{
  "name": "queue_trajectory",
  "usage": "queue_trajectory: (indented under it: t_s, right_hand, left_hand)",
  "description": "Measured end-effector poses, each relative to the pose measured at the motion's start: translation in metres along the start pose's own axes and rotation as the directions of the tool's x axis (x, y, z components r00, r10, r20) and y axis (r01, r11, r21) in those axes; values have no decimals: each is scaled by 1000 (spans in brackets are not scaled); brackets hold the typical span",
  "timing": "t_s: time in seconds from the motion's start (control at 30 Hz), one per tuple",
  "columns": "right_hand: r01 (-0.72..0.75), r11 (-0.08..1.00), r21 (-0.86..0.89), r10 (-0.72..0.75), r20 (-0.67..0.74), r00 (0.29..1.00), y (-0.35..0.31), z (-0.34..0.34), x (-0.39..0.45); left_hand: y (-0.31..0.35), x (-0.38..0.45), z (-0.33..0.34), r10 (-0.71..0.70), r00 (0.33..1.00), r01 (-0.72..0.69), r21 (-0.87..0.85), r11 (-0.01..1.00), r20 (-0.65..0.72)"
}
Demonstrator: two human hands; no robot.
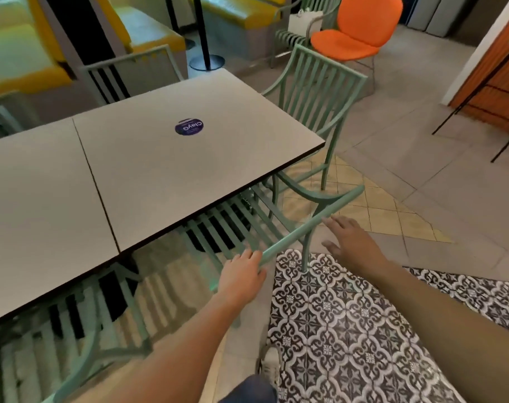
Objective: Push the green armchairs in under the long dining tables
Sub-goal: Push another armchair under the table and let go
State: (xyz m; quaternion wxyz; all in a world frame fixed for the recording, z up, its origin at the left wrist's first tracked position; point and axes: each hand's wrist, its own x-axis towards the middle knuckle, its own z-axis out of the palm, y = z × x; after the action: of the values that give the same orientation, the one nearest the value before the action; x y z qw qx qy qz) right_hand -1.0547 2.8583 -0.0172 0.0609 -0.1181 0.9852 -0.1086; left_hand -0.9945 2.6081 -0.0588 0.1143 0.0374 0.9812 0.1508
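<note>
Left grip (241, 274) curled, right grip (349, 239) flat.

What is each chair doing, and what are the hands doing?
Near green chair: pushed under the table.
End green chair: standing out at the table's end.
Orange chair: away from the table.
Left hand: holding the near chair's top rail.
Right hand: open, by the rail.

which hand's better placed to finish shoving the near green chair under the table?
Left, probably. The left hand already rests on the top rail of the near green armchair. The right hand is open beside the rail, apparently just off it.
</note>
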Motion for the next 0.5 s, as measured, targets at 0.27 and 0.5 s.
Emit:
queue_trajectory:
  t_s: [0.27, 0.5]
  right_hand:
    - [226, 973, -49, -206, 264, 942, 36, 6, 83]
    - [358, 933, -40, -330, 302, 894, 67, 26, 114]
  left_hand:
    - [19, 36, 0, -196, 977, 192, 53, 980, 78]
    - [41, 32, 17, -388, 921, 390, 33, 920, -40]
